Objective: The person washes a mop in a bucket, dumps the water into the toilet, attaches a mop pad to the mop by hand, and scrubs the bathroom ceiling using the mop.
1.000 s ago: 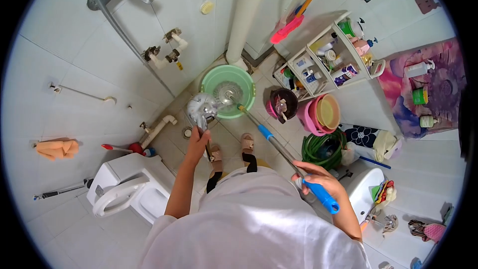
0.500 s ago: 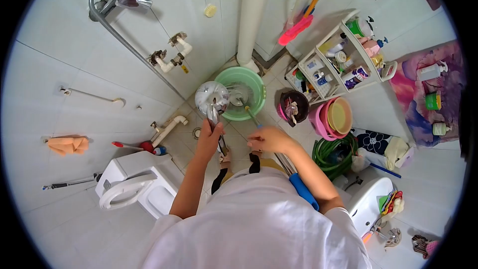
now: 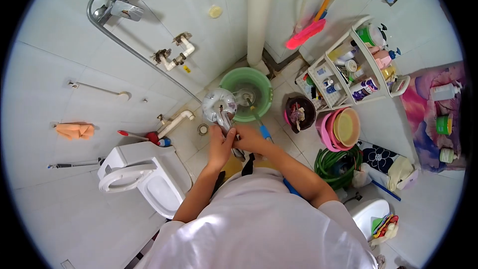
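Note:
My left hand [image 3: 220,145] is wrapped round the chrome handle of a shower head [image 3: 219,103] with a large, round, shiny head. My right hand [image 3: 249,138] is closed at the same handle, beside my left; its fingertips are partly hidden. The round head is over the left rim of a green basin [image 3: 270,92] on the floor. A long pole [image 3: 264,130] with a blue section slants out of the basin, past my right hand and towards my body. What its lower end carries in the basin is hard to make out.
A white toilet [image 3: 162,192] stands at the left. On the right are a shelf rack [image 3: 343,65] with bottles, a dark bucket [image 3: 309,112], stacked pink and yellow basins [image 3: 347,125] and a coiled green hose [image 3: 323,169]. A pink broom [image 3: 306,34] hangs at the back wall.
My right hand has moved left from beside the pole to the shower head handle. The shower head has dropped slightly in view. The pole's blue section now shows more fully.

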Demonstrator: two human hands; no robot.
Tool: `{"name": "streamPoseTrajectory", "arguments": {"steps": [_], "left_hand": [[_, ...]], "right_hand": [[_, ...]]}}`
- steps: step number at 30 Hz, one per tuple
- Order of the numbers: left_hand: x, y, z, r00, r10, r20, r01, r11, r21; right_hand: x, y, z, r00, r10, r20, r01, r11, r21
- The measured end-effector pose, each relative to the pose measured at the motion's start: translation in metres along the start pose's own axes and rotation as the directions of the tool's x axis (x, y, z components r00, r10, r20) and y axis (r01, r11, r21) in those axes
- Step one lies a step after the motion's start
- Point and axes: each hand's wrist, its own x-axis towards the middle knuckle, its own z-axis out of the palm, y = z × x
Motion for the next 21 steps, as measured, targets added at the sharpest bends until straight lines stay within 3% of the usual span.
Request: {"name": "streamPoseTrajectory", "arguments": {"steps": [1, 3, 4, 6, 7, 8, 9, 10, 11, 13, 16, 18, 19, 21], "left_hand": [[0.0, -0.002, 0.0, 1.0, -0.004, -0.011, 0.004, 1.0, 0.007], [0.004, -0.003, -0.006, 0.97, -0.134, 0.202, 0.147, 0.988, -0.047], [0.009, 0.0, -0.015, 0.976, -0.13, 0.177, 0.138, 0.99, -0.036], [0.023, 0.028, -0.046, 0.92, -0.11, 0.376, 0.067, 0.99, 0.127], [0.04, 0.058, -0.065, 0.914, -0.187, 0.359, 0.051, 0.933, 0.355], [0.058, 0.066, -0.079, 0.977, -0.03, 0.213, -0.083, 0.859, 0.505], [0.076, 0.073, -0.092, 0.984, 0.152, 0.094, -0.176, 0.739, 0.65], [0.099, 0.081, -0.105, 0.938, 0.347, -0.009, -0.228, 0.633, 0.74], [0.124, 0.091, -0.119, 0.84, 0.536, -0.085, -0.246, 0.514, 0.822], [0.168, 0.124, -0.147, 0.675, 0.729, -0.112, -0.242, 0.362, 0.9], [0.221, 0.141, -0.178, 0.603, 0.784, -0.144, -0.191, 0.317, 0.929], [0.254, 0.137, -0.2, 0.612, 0.791, 0.032, -0.071, 0.014, 0.997], [0.265, 0.138, -0.208, 0.562, 0.824, 0.074, -0.112, -0.013, 0.994], [0.278, 0.146, -0.22, 0.556, 0.813, 0.173, -0.187, -0.08, 0.979]], "right_hand": [[0.001, 0.007, 0.002, 0.999, -0.006, -0.048, 0.011, 0.996, 0.094], [0.004, 0.029, 0.009, 0.996, -0.024, -0.087, 0.039, 0.981, 0.188], [0.007, 0.043, 0.011, 0.995, 0.008, -0.101, 0.015, 0.976, 0.218], [0.009, 0.051, 0.004, 0.99, 0.054, -0.13, -0.021, 0.97, 0.242], [0.008, 0.049, -0.005, 0.986, 0.078, -0.148, -0.041, 0.971, 0.237], [0.007, 0.038, -0.016, 0.988, 0.047, -0.145, -0.012, 0.972, 0.233], [0.003, 0.024, -0.027, 0.983, 0.128, -0.133, -0.104, 0.979, 0.174], [0.001, 0.017, -0.035, 0.968, 0.216, -0.131, -0.202, 0.973, 0.111], [0.002, 0.017, -0.038, 0.97, 0.202, -0.137, -0.189, 0.977, 0.1], [0.003, 0.015, -0.042, 0.968, 0.233, -0.097, -0.197, 0.938, 0.285], [0.009, 0.016, -0.048, 0.961, 0.252, -0.116, -0.217, 0.943, 0.252], [0.011, 0.011, -0.054, 0.965, 0.232, -0.121, -0.192, 0.943, 0.273], [0.011, 0.009, -0.055, 0.967, 0.229, -0.114, -0.185, 0.934, 0.305], [0.012, 0.007, -0.055, 0.965, 0.215, -0.15, -0.157, 0.932, 0.327]]}}
